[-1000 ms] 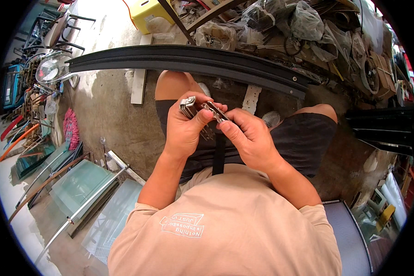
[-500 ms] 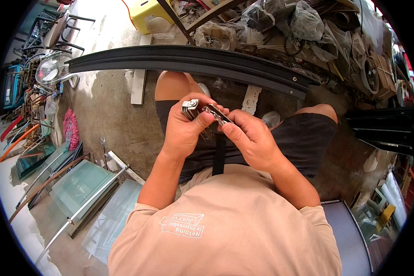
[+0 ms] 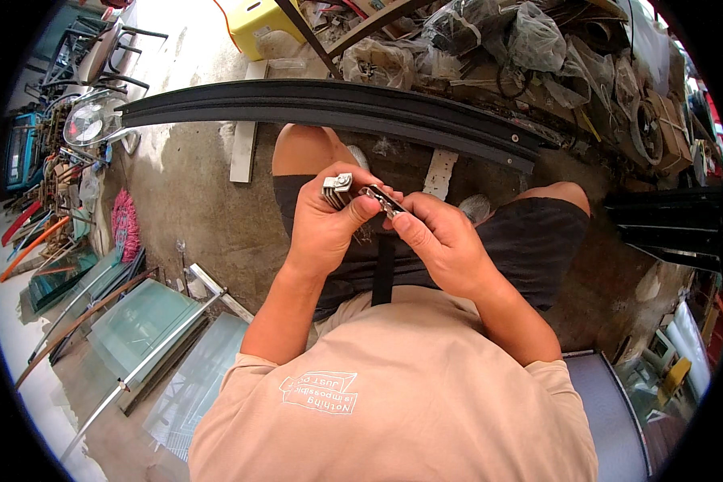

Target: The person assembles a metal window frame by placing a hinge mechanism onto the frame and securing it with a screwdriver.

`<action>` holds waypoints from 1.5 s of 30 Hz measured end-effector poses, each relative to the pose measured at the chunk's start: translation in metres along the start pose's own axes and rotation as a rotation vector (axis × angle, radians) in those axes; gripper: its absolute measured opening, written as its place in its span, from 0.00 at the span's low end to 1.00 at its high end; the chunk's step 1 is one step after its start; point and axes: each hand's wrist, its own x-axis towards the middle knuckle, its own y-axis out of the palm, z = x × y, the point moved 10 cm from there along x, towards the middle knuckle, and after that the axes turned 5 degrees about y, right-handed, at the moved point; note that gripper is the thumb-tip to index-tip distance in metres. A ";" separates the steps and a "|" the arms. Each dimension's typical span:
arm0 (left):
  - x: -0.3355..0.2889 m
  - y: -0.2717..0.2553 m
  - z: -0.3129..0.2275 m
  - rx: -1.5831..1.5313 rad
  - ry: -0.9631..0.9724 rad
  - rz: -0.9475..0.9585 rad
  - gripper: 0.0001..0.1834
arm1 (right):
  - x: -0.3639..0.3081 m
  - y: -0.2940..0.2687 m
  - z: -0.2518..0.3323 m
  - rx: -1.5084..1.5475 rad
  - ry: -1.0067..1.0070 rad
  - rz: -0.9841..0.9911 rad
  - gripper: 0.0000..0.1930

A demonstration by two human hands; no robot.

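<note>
My left hand (image 3: 312,221) is closed round a stack of small silver metal fittings (image 3: 337,186), whose ends stick up between thumb and palm. A slim dark and silver metal fitting (image 3: 384,200) lies between my two hands. My right hand (image 3: 442,237) pinches its near end with thumb and fingers, while the left thumb and fingertips touch its other end. The exact kind of these fittings is too small to tell. Both hands are above my lap. Just beyond them a long black metal profile (image 3: 313,104) runs across, with screws at its right end.
Glass panes (image 3: 140,321) lie at the left, near a pink mop head (image 3: 125,225) and a fan (image 3: 92,120). A yellow stool (image 3: 263,28) stands at the back. Plastic bags (image 3: 534,36) and scrap pile up at the far right. More black profiles (image 3: 663,229) jut in from the right.
Both hands have shifted very slightly to the right with the fittings still in them. The fitting between them has turned a little. The black profile has not moved.
</note>
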 end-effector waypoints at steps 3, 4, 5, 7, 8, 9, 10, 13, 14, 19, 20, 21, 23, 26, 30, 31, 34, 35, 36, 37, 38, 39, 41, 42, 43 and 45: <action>0.000 0.002 -0.005 0.020 0.007 0.014 0.19 | 0.000 0.000 0.002 0.003 -0.041 -0.011 0.16; 0.000 0.003 -0.005 0.008 0.016 0.018 0.17 | 0.000 -0.001 0.002 0.013 -0.049 -0.027 0.16; 0.000 0.004 -0.005 -0.003 0.024 0.023 0.15 | 0.000 -0.002 0.002 0.024 -0.057 -0.044 0.16; 0.000 0.005 -0.006 0.002 0.027 0.024 0.15 | 0.000 -0.001 -0.001 0.033 -0.057 -0.036 0.16; 0.000 0.005 -0.005 0.016 0.020 0.022 0.18 | 0.000 -0.001 -0.002 0.036 -0.055 -0.034 0.16; 0.000 0.005 -0.004 0.030 0.013 0.020 0.21 | 0.000 -0.002 -0.003 0.026 -0.048 -0.031 0.16; 0.000 0.006 -0.006 0.043 0.020 0.035 0.21 | -0.001 -0.003 -0.002 0.015 -0.040 -0.027 0.16; 0.002 0.010 -0.015 0.172 0.068 0.071 0.22 | -0.001 -0.006 -0.001 0.010 -0.052 -0.041 0.16; 0.003 0.011 -0.021 0.276 0.101 0.078 0.23 | -0.001 -0.008 0.000 0.013 -0.062 -0.050 0.16; 0.008 0.016 -0.049 0.595 0.324 0.084 0.24 | -0.005 -0.012 -0.007 0.077 0.070 -0.035 0.17; 0.009 0.014 -0.050 0.608 0.336 0.078 0.24 | -0.005 -0.013 -0.007 0.091 0.071 -0.040 0.17; 0.009 0.013 -0.051 0.621 0.348 0.072 0.24 | -0.006 -0.013 -0.006 0.099 0.068 -0.043 0.17; 0.009 0.012 -0.055 0.657 0.351 0.052 0.21 | -0.007 -0.016 -0.004 0.115 0.063 -0.050 0.18; 0.006 0.001 -0.050 0.643 0.228 0.001 0.16 | -0.009 -0.018 -0.008 0.157 0.078 -0.067 0.18; 0.008 -0.009 -0.054 0.450 0.109 -0.071 0.15 | -0.011 -0.023 -0.014 0.135 0.093 -0.073 0.17; 0.008 -0.011 -0.056 0.414 0.118 -0.098 0.14 | -0.016 -0.023 -0.016 0.129 0.099 -0.079 0.16; 0.024 -0.009 -0.076 0.427 0.168 -0.147 0.12 | -0.020 -0.029 -0.013 0.111 0.077 -0.109 0.15; 0.029 0.002 -0.090 0.455 0.182 -0.127 0.12 | -0.021 -0.030 -0.015 0.136 0.063 -0.105 0.15; 0.034 0.007 -0.098 0.437 0.209 -0.096 0.12 | -0.023 -0.031 -0.020 0.177 0.110 -0.098 0.15; 0.040 0.012 -0.109 0.421 0.231 -0.069 0.13 | -0.026 -0.032 -0.024 0.219 0.163 -0.085 0.15; 0.049 0.018 -0.122 0.486 0.282 -0.058 0.14 | -0.027 -0.034 -0.020 0.225 0.126 -0.090 0.16; 0.054 0.024 -0.135 0.551 0.326 -0.056 0.15 | -0.030 -0.034 -0.019 0.257 0.122 -0.082 0.17; 0.063 0.042 -0.167 0.788 0.480 -0.021 0.17 | -0.031 -0.042 -0.013 0.221 0.102 -0.082 0.18; 0.071 0.058 -0.190 0.957 0.591 0.012 0.18 | -0.035 -0.046 -0.013 0.222 0.087 -0.092 0.18; 0.081 0.075 -0.211 1.070 0.697 0.041 0.19 | -0.038 -0.050 -0.012 0.225 0.073 -0.102 0.18; 0.099 0.106 -0.247 1.284 0.927 0.065 0.21 | -0.045 -0.058 -0.014 0.201 0.056 -0.126 0.18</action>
